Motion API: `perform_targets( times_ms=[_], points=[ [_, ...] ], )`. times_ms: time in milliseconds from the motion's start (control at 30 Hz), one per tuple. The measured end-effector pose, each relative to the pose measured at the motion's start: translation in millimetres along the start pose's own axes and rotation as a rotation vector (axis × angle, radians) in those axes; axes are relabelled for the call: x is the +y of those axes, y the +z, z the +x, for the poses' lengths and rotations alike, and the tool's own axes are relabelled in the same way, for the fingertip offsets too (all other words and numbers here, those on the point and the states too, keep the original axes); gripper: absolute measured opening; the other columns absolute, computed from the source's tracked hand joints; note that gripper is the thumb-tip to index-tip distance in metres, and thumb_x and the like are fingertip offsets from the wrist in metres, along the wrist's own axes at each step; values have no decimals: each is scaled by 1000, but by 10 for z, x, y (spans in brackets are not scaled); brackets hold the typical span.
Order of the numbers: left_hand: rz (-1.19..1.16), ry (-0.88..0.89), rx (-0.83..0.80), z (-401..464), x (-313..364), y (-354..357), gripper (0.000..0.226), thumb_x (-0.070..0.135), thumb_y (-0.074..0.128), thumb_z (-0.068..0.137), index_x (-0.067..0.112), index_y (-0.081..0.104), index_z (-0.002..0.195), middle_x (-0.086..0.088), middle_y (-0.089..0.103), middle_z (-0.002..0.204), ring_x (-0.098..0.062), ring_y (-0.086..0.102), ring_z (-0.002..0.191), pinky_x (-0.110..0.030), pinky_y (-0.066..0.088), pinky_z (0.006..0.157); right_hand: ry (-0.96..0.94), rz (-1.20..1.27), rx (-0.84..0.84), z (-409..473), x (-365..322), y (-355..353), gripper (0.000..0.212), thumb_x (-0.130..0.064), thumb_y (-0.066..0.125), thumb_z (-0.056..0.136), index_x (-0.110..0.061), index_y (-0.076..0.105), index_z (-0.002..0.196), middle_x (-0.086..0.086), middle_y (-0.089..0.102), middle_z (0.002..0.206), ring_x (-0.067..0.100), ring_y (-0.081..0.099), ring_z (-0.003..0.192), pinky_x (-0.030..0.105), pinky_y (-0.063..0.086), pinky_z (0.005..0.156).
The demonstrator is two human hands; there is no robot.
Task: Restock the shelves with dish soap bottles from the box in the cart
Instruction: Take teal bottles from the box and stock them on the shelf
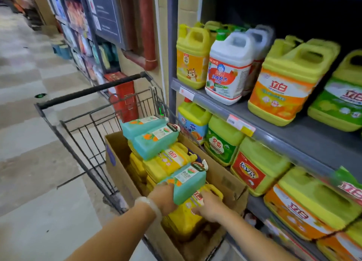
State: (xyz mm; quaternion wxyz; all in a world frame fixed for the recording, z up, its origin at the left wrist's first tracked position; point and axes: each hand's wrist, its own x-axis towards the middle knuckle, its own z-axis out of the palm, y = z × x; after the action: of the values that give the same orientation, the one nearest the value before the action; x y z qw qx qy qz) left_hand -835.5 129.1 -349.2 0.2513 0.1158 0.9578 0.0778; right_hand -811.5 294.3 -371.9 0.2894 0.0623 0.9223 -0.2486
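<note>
A red rectangular box [122, 96] stands on the pale tiled floor [29, 143] just beyond the cart's far end. Past it hangs a dark grey notice board [106, 11], beside brown-red pipes [146, 25].

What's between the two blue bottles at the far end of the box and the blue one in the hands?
Yellow jugs lie between the far blue bottles and the held blue bottle, in the head view.

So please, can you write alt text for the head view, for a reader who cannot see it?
A person's left hand grips the base of a teal dish soap bottle while the right hand grips a yellow jug in a cardboard box inside a shopping cart. Shelves of soap jugs stand to the right.
</note>
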Motion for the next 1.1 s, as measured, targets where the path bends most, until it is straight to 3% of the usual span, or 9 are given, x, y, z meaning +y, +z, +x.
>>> perform_targets(
  times_ms=[133, 333, 500, 633, 767, 867, 933, 1033, 1100],
  points=[
    [34, 93, -94, 573, -147, 6, 61, 34, 64, 83, 10, 38, 132, -11, 41, 137, -29, 42, 129, -37, 36, 106, 150, 219, 27, 396, -52, 93, 48, -37, 59, 89, -14, 44, 128, 7, 58, 127, 21, 58, 98, 29, 48, 83],
    [50, 224, -230, 1217, -424, 9, 55, 37, 59, 88, 7, 43, 131, -11, 46, 135, -27, 43, 128, -31, 33, 105, 314, 593, 135, 910, -203, 262, 33, -36, 60, 89, -18, 39, 106, 1, 59, 123, 23, 61, 107, 35, 52, 83],
    [83, 230, -215, 1400, -395, 81, 65, 50, 53, 87, 9, 37, 134, -8, 43, 135, -29, 37, 127, -38, 30, 103, 562, 1023, 210, 1184, -274, 426, 63, -52, 67, 78, -11, 48, 122, 5, 64, 115, 25, 65, 95, 30, 51, 63],
    [91, 194, -260, 1509, -351, 60, 62, 49, 52, 87, 12, 37, 135, -7, 45, 133, -28, 35, 129, -37, 30, 105, 661, 1277, 147, 1239, -211, 454, 66, -49, 76, 71, -12, 54, 121, 5, 66, 112, 26, 64, 97, 39, 55, 78],
    [-63, 188, -398, 1598, -360, 107, 59, 50, 66, 73, 22, 54, 124, 0, 59, 122, -21, 53, 117, -29, 45, 97, 693, 1265, 147, 1164, -131, 530, 62, -50, 77, 68, -16, 60, 117, 3, 70, 107, 22, 67, 94, 39, 56, 83],
    [-289, 93, -484, 1616, -352, 182, 68, 40, 76, 69, 15, 46, 124, 6, 57, 116, -12, 57, 104, -24, 53, 83, 655, 1279, 101, 1104, -74, 490, 50, -48, 75, 72, -18, 65, 112, 0, 71, 97, 14, 64, 78, 34, 54, 75],
    [-479, 22, -591, 1625, -356, 236, 56, 22, 77, 74, 13, 45, 118, 8, 52, 106, -8, 52, 97, -16, 49, 79, 648, 1272, 80, 1103, -50, 470, 47, -44, 76, 73, -17, 66, 110, 1, 71, 100, 17, 65, 84, 34, 55, 76],
    [-641, -22, -707, 1736, -382, 262, 49, 5, 79, 71, 9, 61, 116, 2, 64, 104, -16, 61, 101, -28, 49, 96, 658, 1271, 123, 1148, -82, 451, 46, -38, 79, 71, -14, 66, 108, 3, 70, 104, 20, 65, 93, 34, 54, 76],
    [-683, 34, -719, 1784, -369, 261, 51, -4, 77, 70, 12, 62, 116, -4, 68, 109, -23, 63, 105, -38, 51, 96, 686, 1291, 163, 1181, -98, 447, 48, -35, 82, 68, -14, 65, 108, 2, 69, 105, 18, 65, 91, 30, 52, 68]
  ],
)
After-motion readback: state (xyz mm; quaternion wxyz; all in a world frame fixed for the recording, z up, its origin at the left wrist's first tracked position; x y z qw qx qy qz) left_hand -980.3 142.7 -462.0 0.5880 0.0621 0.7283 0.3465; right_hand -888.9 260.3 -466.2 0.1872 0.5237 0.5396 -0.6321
